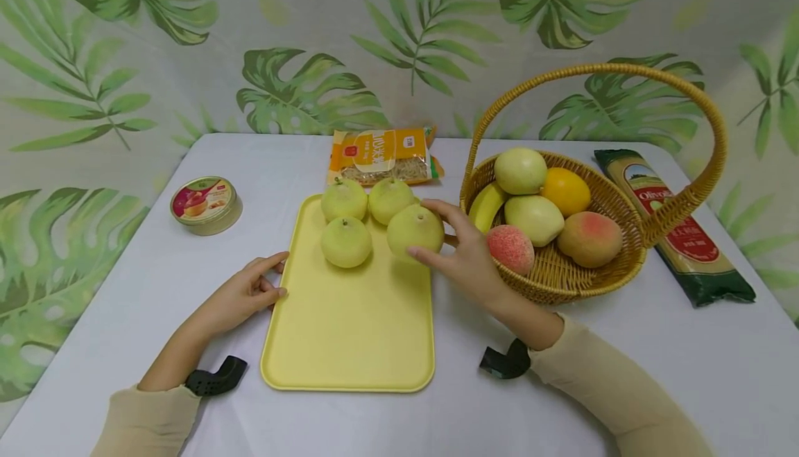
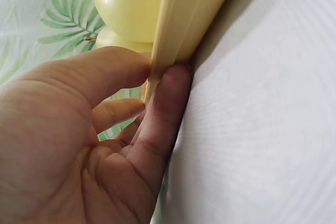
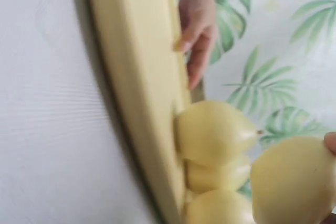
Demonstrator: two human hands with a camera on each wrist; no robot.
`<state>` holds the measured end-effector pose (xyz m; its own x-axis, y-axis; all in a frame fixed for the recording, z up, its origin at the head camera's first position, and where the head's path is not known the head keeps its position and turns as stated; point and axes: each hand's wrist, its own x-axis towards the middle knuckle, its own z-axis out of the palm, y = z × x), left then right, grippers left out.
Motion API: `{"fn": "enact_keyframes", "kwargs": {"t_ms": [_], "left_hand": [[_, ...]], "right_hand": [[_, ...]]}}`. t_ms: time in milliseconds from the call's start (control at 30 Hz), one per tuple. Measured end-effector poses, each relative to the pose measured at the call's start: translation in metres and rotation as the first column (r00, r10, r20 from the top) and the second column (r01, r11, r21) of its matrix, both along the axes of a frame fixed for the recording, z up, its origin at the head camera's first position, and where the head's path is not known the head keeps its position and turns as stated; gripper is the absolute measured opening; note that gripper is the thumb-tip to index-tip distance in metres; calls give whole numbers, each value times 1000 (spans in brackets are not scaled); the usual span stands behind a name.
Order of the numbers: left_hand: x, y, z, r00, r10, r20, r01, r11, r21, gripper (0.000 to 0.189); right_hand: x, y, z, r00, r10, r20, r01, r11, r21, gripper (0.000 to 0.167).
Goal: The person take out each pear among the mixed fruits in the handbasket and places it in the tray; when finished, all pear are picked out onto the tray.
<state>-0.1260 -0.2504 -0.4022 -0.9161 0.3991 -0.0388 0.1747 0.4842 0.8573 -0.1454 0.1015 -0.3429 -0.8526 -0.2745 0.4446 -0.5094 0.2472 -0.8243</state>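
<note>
My left hand [image 1: 240,294] pinches the left rim of a yellow tray [image 1: 349,332]; in the left wrist view, thumb on top and a finger underneath hold the edge. At the tray's right side my right hand [image 1: 465,256] holds a round, pale yellow-green pear [image 1: 415,230] between thumb and fingers. The right wrist view shows this pear [image 3: 294,182] raised off the tray surface. Three similar pears sit at the tray's far end: a back left pear [image 1: 344,200], a back right pear [image 1: 390,199], partly covered by the held one, and a front pear [image 1: 346,242].
Right of the tray stands a wicker basket [image 1: 624,263] with a tall handle, holding a banana, peaches and other fruit. A green-brown packet [image 1: 680,228] lies beyond it. Behind the tray is an orange food bag [image 1: 383,155]; at far left, a round tin [image 1: 206,206].
</note>
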Motion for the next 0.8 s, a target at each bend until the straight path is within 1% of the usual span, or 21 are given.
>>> {"fn": "enact_keyframes", "kwargs": {"t_ms": [167, 300, 433, 600, 800], "left_hand": [[0, 0, 1, 1000, 0, 3, 0, 1000, -1, 58], [1, 1, 2, 1000, 3, 6, -3, 1000, -6, 58], [1, 1, 2, 1000, 4, 3, -4, 1000, -5, 59], [2, 0, 2, 1000, 0, -3, 0, 1000, 1, 59], [2, 1, 3, 1000, -3, -4, 3, 1000, 12, 58]], "right_hand": [[-16, -15, -24, 996, 0, 93, -4, 999, 40, 60], [-24, -20, -35, 986, -11, 166, -3, 996, 84, 60], [-27, -20, -37, 982, -16, 186, -14, 987, 157, 63], [-27, -15, -33, 981, 5, 196, -55, 967, 248, 66], [-27, -16, -32, 975, 12, 222, -69, 966, 250, 68]]}}
